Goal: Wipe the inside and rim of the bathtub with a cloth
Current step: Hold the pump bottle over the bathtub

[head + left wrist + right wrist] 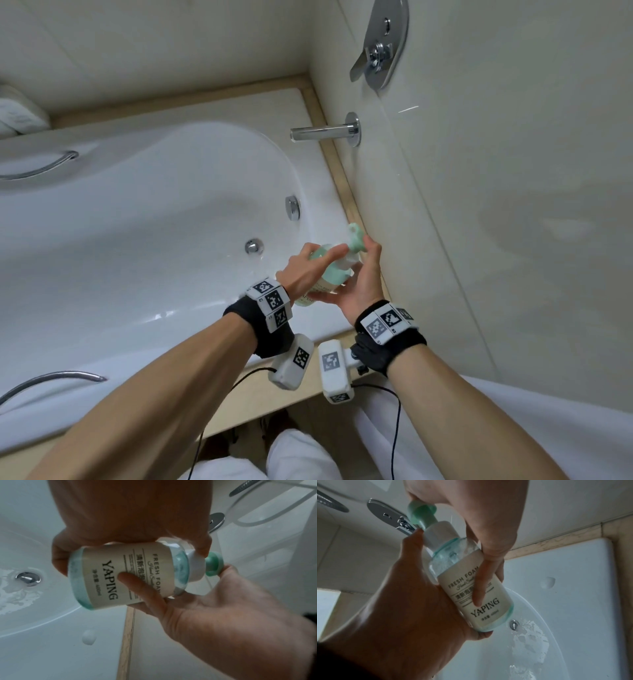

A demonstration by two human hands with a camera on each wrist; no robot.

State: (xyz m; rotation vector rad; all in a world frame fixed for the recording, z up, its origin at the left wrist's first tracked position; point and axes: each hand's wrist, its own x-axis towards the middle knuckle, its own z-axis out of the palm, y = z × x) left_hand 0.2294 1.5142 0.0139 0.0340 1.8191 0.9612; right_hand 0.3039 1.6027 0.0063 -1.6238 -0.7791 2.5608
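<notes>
Two hands hold the bottle (pixel 330 270) over the tub (pixel 137 212) corner overhead: left fingers (pixel 202 545) wrap its slick, light plastic body up close, while right fingers (pixel 479 588) pinch pump and label, best gripped mid-body.

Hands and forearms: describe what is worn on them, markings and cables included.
Both forearms are bare, with no sleeves. The left hand and right hand wear no gloves. Each wrist carries a black band topped by white blocks printed with black square codes. A white camera box, also coded, hangs under each wrist, trailing a thin black cable.
</notes>
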